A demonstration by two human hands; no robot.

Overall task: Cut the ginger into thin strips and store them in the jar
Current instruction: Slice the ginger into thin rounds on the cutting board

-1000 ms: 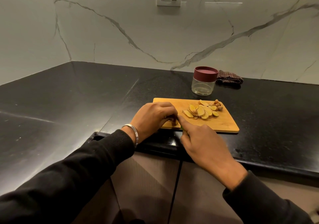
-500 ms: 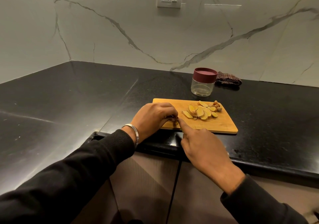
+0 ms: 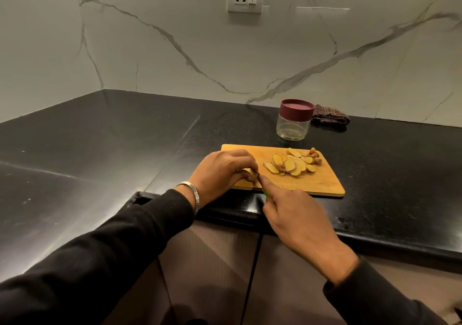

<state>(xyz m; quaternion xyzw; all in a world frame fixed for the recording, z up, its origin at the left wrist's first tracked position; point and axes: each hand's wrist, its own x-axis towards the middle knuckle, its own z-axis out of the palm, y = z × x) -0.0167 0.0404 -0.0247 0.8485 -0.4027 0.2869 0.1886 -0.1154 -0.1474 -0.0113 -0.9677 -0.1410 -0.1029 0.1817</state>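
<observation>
I have my left hand curled over a small piece of ginger at the near left corner of the cutting board, fingers bunched and tucked back. They pin the piece flat against the wood so it cannot roll, and keep my fingertips out of the cut line. Most of that piece is hidden under my knuckles.

My right hand grips a knife whose green handle just peeks out below my forefinger. That forefinger lies stretched along the top, I judge to steady the tip for fine work. The blade itself I cannot make out.

The pile of ginger slices sits further right on the board, apart from my hands, so the cutting corner is free. They are flat ovals, not yet strips, so I judge the slicing into strips has barely begun.

The jar stands on the worktop just behind the board, with its maroon lid on. It looks empty and is close enough to reach once strips are ready. A folded checked cloth lies beside it against the wall.
</observation>
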